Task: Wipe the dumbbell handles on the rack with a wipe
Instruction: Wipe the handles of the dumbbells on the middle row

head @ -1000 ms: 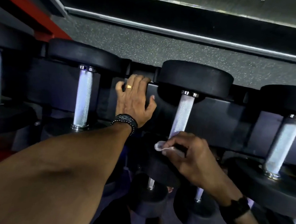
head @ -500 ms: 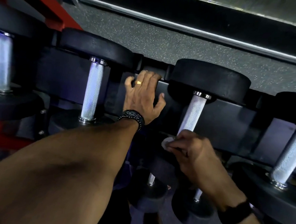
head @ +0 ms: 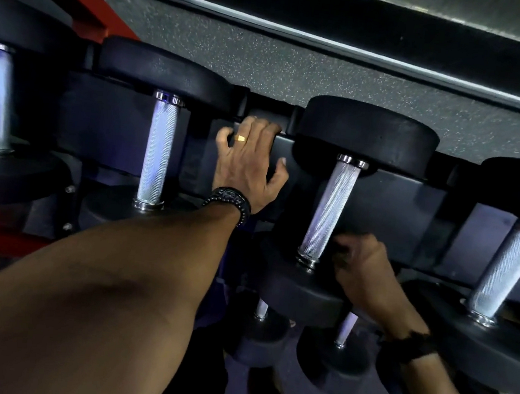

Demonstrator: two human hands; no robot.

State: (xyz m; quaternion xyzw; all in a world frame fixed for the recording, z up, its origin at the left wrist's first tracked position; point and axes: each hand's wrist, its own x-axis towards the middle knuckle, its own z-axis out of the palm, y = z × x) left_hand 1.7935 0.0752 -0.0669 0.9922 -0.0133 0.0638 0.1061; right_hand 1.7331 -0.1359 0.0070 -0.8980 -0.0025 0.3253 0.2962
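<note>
Steel rack (head: pixel 395 208) judged rigid, gripped at its top rail by left hand (head: pixel 249 163), fingers curled over | dumbbell (head: pixel 364 137) judged heavy, best left racked | knurled handle (head: pixel 331 210) judged grippy, to be encircled | right hand (head: pixel 360 268) curled beside handle's lower end | wipe hidden; grasp cannot be told.
</note>
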